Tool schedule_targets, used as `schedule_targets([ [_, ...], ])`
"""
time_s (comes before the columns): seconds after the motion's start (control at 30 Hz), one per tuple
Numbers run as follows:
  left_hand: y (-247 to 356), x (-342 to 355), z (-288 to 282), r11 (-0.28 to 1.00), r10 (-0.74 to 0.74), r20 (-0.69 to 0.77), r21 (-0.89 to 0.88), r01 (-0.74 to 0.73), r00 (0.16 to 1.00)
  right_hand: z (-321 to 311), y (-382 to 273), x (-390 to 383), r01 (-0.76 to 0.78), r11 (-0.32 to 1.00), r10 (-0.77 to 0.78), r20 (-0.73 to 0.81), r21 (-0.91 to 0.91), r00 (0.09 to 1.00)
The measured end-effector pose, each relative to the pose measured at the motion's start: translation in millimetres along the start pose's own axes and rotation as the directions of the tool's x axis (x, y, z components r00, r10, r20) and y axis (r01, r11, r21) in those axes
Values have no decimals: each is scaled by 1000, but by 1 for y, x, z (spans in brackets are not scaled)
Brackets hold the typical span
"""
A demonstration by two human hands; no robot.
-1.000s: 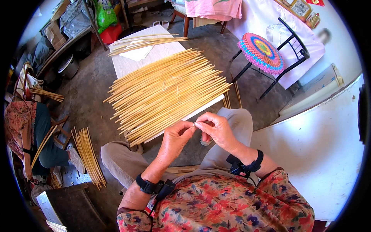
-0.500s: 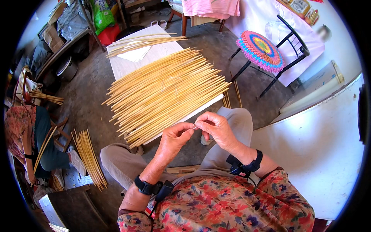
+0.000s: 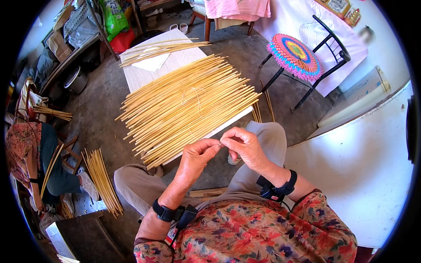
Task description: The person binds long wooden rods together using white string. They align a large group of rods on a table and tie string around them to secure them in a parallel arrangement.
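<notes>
My left hand [image 3: 196, 154] and my right hand [image 3: 244, 145] meet fingertip to fingertip above my lap. Each pinches a thin pale string, which makes a tiny loop between them. From there the string [image 3: 198, 103] trails over a broad layer of straw-coloured stalks [image 3: 153, 107] and lies in loose curves on top of it. The stalks are side by side, slanting up to the right, and stick out past both sides of a low white table [image 3: 133, 72]. Whether there is a knot in the loop is too small to tell.
Several loose stalks [image 3: 162, 49] and a white sheet [image 3: 151, 62] lie at the table's far end. A black chair [image 3: 324, 61] with a crocheted seat cover stands at the right. On the left, a co-worker [image 3: 33, 153] sits near a stalk bundle [image 3: 101, 180] on the floor.
My hands keep the same pinch on the string and have hardly moved. At the left, the co-worker's arm and the stalks by it have shifted slightly.
</notes>
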State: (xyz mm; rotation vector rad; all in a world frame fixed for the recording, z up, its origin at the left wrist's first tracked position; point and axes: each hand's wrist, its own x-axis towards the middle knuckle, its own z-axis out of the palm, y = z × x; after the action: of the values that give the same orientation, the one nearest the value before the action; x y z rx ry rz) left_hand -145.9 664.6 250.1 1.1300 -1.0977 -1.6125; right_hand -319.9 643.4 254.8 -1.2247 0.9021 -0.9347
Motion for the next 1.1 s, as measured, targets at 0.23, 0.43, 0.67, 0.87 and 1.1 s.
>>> schedule_targets([
  [0.23, 0, -2, 0, 999, -27, 11, 39, 27, 1000, -1, 1, -1, -12, 999, 13, -2, 30, 1000],
  [0.43, 0, -2, 1, 998, -29, 19, 62, 28, 999, -2, 0, -1, -17, 999, 18, -16, 27, 1000],
  [0.67, -1, -4, -1, 994, -18, 37, 105, 14, 999, -4, 2, 0, 10, 1000, -10, -5, -4, 1000],
  [0.87, 2, -5, -3, 993, -18, 60, 119, 11, 998, -2, -2, 0, -3, 1000, 3, 13, 10, 1000],
  [1.1, 6, -6, -4, 983, -31, 87, 184, 14, 996, -3, 2, 2, 7, 1000, -7, 6, 20, 1000],
])
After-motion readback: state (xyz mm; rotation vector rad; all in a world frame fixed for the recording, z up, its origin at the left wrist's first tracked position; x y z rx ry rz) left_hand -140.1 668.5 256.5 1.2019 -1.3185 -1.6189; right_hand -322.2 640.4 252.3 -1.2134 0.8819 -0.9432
